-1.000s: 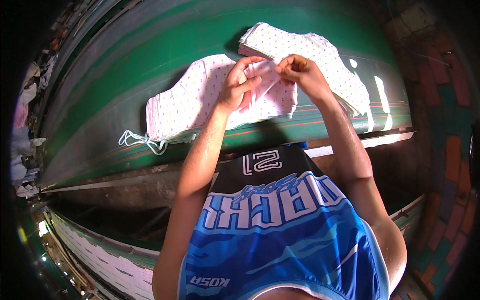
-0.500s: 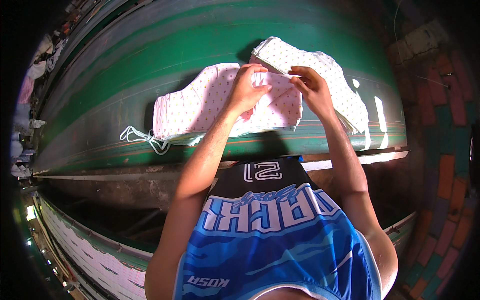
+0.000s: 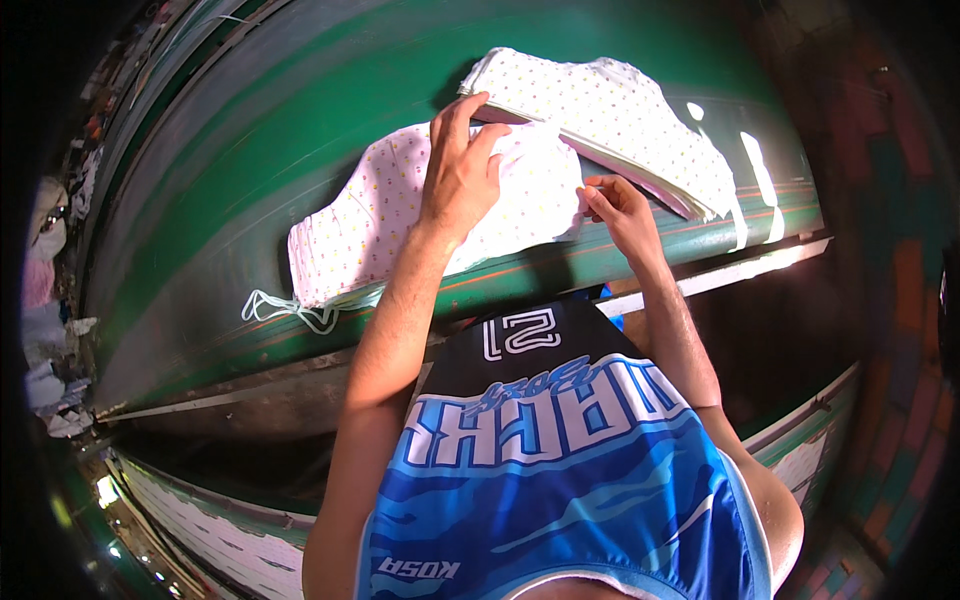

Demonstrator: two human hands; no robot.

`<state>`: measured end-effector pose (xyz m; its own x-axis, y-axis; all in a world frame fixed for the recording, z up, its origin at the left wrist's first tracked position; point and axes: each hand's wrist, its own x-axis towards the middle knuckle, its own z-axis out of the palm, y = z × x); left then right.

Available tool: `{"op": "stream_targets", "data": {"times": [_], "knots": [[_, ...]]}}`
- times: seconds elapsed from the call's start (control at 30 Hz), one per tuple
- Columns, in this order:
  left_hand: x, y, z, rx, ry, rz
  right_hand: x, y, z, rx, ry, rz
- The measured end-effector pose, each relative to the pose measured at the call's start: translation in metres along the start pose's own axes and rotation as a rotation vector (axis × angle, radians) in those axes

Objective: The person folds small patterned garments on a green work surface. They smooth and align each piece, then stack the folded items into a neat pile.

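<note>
On the green table lies a stack of cut fabric pieces (image 3: 365, 215), pale pink with small dots, its right half bright in sunlight. My left hand (image 3: 462, 175) is over the far middle of this stack with its fingers apart. At the stack's right edge, my right hand (image 3: 622, 212) is closed, thumb and forefinger pinching the edge of the top fabric piece (image 3: 540, 190). A second stack of dotted fabric pieces (image 3: 620, 110) lies beyond and to the right, next to my left fingertips. Pale cord ties (image 3: 285, 308) trail from the near left corner of the first stack.
The green table (image 3: 250, 180) has a pale front edge (image 3: 720, 272) close to my body. Behind me to the left stands another surface covered with pale printed cloth (image 3: 215, 520). Pale cloth scraps (image 3: 45, 385) heap at the far left. Coloured paving (image 3: 900, 400) lies at the right.
My hands have moved apart: the right went down to the fabric's right edge, the left slightly left and up. The top piece now lies flatter, and the view has shifted.
</note>
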<state>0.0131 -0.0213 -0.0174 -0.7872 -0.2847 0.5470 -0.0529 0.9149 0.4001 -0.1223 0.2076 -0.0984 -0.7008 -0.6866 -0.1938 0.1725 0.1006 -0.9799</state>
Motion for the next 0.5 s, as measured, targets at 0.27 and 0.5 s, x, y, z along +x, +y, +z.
{"op": "stream_targets", "data": {"times": [0.27, 0.5], "knots": [[-0.022, 0.058, 0.042, -0.263, -0.382, -0.110, 0.005, 0.011, -0.006, 0.003, -0.051, 0.035], [-0.030, 0.050, 0.057, -0.301, -0.337, -0.126, 0.034, -0.036, 0.010, -0.393, 0.089, -0.265]]}}
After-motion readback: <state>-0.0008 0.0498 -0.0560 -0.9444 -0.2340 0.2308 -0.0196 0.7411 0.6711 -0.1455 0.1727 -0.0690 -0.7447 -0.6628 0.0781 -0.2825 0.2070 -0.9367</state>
